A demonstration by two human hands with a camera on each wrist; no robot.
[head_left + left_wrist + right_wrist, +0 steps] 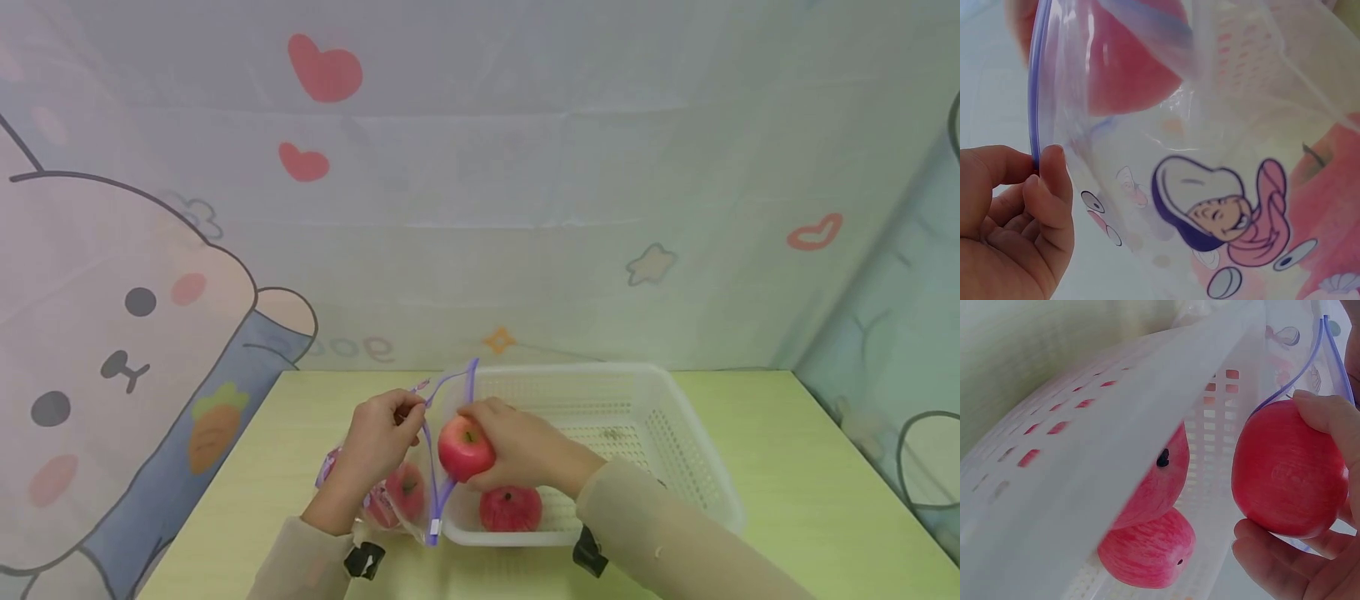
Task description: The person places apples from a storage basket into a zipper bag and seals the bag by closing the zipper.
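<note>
Round red apple: gripped in the right hand, fingers curled round it, at the mouth of the bag, above the near left corner of the basket.

Clear plastic zip bag with purple seal and cartoon print: its rim pinched by the left hand, just left of the basket; red apples inside.

White perforated plastic basket: on the pale green surface, holding another red apple in its near left corner.
</note>
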